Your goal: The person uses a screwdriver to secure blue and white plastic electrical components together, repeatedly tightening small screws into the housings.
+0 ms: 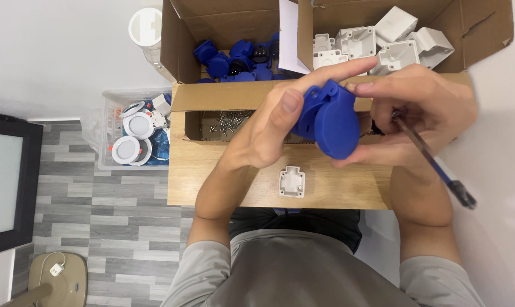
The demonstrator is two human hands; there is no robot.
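Observation:
Both hands hold a blue plastic socket part with a round hinged lid above a small wooden table. My left hand grips its left side, with the thumb on the body and the forefinger stretched over the top. My right hand cups the lid's right side and also clamps a thin dark screwdriver that slants down to the right. A small white plastic housing lies on the table below the hands.
A cardboard box of blue socket parts and another of white housings stand at the back. A shallow box with screws sits on the table. A clear bin of round white lamps stands on the floor at left.

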